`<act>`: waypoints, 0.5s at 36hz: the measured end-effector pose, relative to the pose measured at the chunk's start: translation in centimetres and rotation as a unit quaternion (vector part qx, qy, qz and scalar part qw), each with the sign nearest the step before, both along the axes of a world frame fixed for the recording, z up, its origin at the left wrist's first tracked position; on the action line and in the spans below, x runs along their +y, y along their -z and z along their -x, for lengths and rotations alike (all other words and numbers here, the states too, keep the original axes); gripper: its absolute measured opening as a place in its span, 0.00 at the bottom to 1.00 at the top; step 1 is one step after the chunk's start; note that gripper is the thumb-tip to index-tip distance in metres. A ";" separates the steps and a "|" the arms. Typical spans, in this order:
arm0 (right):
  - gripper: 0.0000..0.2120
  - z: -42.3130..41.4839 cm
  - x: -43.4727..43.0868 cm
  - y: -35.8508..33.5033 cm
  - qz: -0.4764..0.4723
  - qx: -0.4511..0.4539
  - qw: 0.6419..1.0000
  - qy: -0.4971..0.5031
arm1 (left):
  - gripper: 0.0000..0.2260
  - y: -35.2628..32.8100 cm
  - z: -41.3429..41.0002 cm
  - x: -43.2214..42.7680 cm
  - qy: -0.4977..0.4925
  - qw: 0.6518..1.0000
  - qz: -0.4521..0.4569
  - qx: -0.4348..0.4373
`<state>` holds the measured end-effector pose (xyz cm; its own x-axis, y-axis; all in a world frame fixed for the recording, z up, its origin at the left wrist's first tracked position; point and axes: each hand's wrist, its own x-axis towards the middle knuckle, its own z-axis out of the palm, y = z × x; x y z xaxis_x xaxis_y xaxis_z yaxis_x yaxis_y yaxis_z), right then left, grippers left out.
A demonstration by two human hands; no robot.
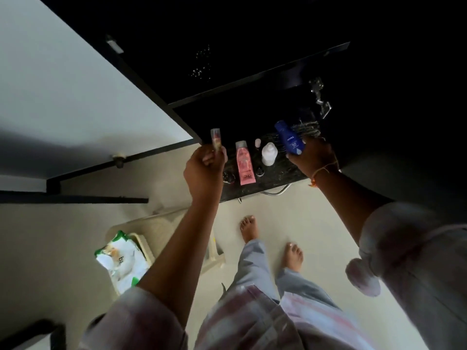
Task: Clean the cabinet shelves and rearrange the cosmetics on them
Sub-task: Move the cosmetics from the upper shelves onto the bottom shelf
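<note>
- The dark speckled shelf [283, 173] juts out of the black cabinet [252, 59], and the cosmetics stand along it
- Your landmark is the pink tube [244, 163], lying cap-away at the middle of the shelf
- Just right of the pink tube stands a white bottle [269, 154], with a small pale item [257, 142] behind the gap between them; what it is cannot be told
- Small dark bottles [228, 176] sit either side of the tube's near end, too dim to read
- Your left hand [203, 173], just left of the pink tube, has its grip closed around a slim clear tube [215, 142], held upright at the shelf's left edge
- Your right hand [312, 155], well right of the pink tube, has its grip clasped on a blue Nivea bottle [290, 141], tilted, above the shelf's right part
- A thread band [322, 173] circles that wrist
- On the floor, below and left of the pink tube, a wipes pack [121, 261] rests on a cream basket [161, 223]
</note>
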<state>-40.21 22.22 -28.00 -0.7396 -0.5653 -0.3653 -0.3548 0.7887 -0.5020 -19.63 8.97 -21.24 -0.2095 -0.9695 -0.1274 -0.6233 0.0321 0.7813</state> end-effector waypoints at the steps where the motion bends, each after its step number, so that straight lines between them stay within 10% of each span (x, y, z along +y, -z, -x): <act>1: 0.24 -0.3 0.5 0.2 0.001 -0.002 1.000 0.008 | 0.07 0.2 -1.3 0.6 -0.023 1.000 -0.011 0.001; 18: 0.15 -3.1 1.1 3.8 -0.022 0.008 1.000 -0.010 | 0.08 9.1 -3.9 1.4 -0.108 0.973 -0.199 -0.048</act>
<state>-37.12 23.36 -31.78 -0.7350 -0.5629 -0.3780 -0.3782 0.8030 -0.4605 -15.78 10.35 -30.38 0.0242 -0.8590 -0.5114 -0.6529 -0.4010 0.6426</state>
